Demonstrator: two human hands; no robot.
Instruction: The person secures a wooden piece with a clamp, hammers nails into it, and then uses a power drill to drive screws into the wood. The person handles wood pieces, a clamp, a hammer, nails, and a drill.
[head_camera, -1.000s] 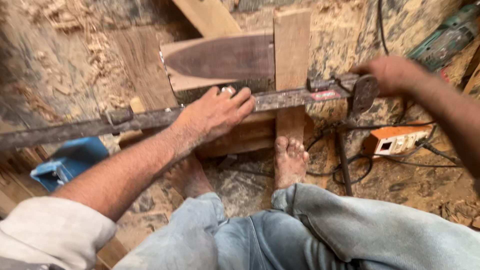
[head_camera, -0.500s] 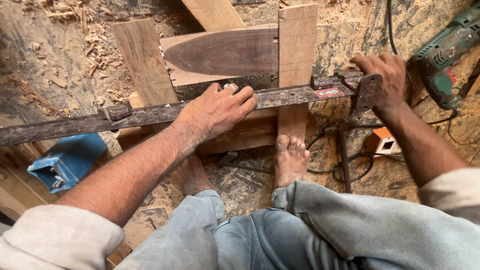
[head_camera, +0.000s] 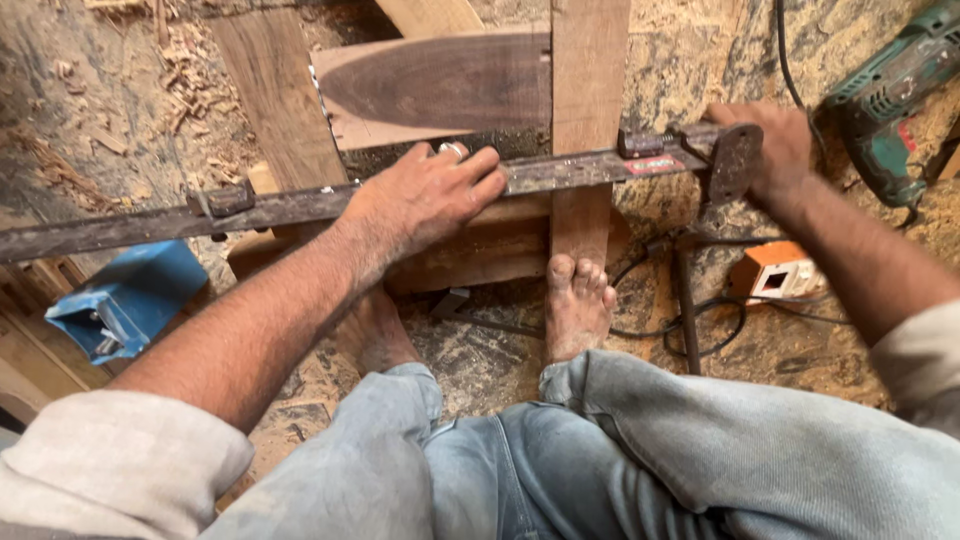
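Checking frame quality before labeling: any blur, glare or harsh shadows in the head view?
Head view: even, diffuse daylight, no glare, only soft shadows under the bar clamp and left hand. Centre is sharp: left hand and wooden plank are crisp. Right hand on the clamp's end and the green power drill are slightly softer near the edge. Mild wide-angle stretch at the sleeves and knees.
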